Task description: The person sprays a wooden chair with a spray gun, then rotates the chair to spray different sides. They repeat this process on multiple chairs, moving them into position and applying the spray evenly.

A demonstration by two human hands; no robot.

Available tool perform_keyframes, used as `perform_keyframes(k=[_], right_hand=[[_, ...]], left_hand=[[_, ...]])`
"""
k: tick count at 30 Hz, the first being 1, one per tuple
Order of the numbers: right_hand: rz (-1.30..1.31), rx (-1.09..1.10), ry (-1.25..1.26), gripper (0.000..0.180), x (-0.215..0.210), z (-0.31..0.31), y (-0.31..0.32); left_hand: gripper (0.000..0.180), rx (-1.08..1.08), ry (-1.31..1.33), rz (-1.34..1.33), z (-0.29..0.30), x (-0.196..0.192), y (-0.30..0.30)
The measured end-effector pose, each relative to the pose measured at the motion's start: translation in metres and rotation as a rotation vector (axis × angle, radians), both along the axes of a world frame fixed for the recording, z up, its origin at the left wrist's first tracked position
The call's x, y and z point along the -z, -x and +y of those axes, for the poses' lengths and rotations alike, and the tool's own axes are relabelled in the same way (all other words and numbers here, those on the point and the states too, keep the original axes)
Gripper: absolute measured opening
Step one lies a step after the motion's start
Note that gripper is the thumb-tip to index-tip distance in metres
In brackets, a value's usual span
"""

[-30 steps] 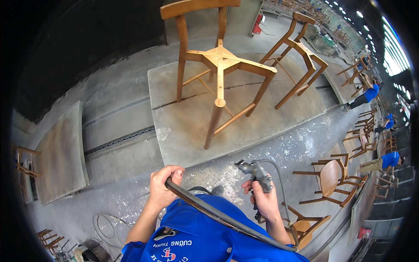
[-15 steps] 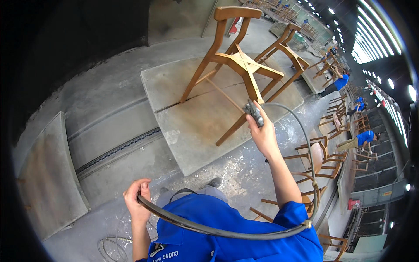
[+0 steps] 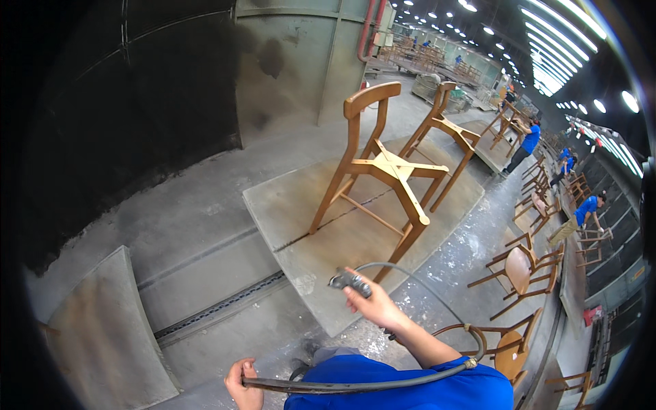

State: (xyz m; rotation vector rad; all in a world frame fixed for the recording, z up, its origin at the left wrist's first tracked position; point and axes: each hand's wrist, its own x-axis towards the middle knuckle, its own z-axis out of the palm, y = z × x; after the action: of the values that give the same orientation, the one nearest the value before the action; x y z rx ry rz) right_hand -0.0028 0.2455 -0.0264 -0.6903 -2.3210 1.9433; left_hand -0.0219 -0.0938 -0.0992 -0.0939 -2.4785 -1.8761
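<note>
Right hand (image 3: 372, 305) fingers wrapped round a grey metal spray gun (image 3: 350, 281) — bare wooden chair frame (image 3: 383, 174) just beyond; left hand (image 3: 240, 383) fingers closed on the black rubber hose (image 3: 355, 387).

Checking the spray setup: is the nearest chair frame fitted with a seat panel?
No, the nearest chair frame on the platform shows only bare crossed rails where a seat would sit, beyond the spray gun in the right hand.

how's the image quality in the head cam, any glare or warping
Head view: strong fisheye, black corners, the grey platform edges bow; ceiling lights blow out at upper right; the left wall is deep in shadow; the wooden chair frame and the right hand on the spray gun stay sharp.
</note>
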Motion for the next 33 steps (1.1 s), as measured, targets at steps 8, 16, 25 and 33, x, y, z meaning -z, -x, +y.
perform_keyframes(k=[8,16,25,33], right_hand=[[-0.095,-0.552,-0.061,0.058,0.035,-0.074,0.091],[-0.155,-1.061,0.155,0.06,0.034,-0.207,0.107],[-0.31,-1.322,-0.057,0.045,0.035,-0.368,0.102],[-0.304,-1.344,0.144,0.032,0.044,-0.558,0.092]], left_hand=[[0.022,-0.449,0.156,-0.027,-0.053,-0.02,-0.055],[0.022,-0.981,0.24,0.095,-0.087,-0.026,-0.123],[0.013,-1.213,0.213,0.013,-0.191,-0.043,-0.172],[0.016,-1.397,0.49,-0.191,-0.33,-0.042,-0.27]])
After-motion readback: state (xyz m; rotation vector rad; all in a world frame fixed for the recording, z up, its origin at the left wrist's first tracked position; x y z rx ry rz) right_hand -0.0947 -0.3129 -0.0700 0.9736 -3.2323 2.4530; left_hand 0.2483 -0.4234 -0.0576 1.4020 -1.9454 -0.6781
